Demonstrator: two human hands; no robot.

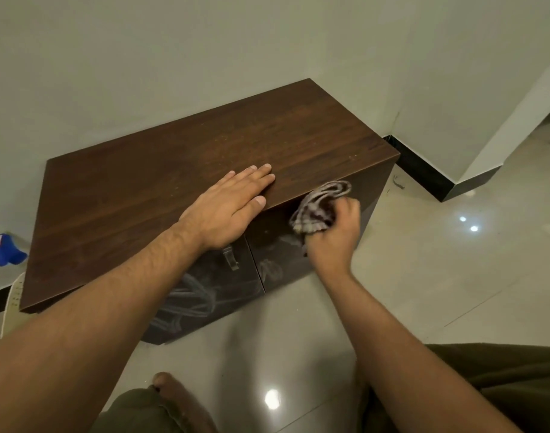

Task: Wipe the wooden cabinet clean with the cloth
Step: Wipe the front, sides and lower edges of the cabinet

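Note:
A low dark wooden cabinet (pixel 161 189) stands on the floor against the wall. My left hand (pixel 228 203) lies flat, fingers together, on the front edge of its top. My right hand (pixel 333 235) is closed on a crumpled brown-and-white striped cloth (pixel 319 203), which presses against the upper part of the right front door. Both doors carry pale scribbled marks, and a small metal handle (pixel 230 256) sits on the left door just below my left wrist.
A blue object (pixel 6 250) lies on the floor left of the cabinet, next to a pale curved item. Glossy light tiles stretch to the right, with a black skirting along the wall. My knees and a foot show at the bottom.

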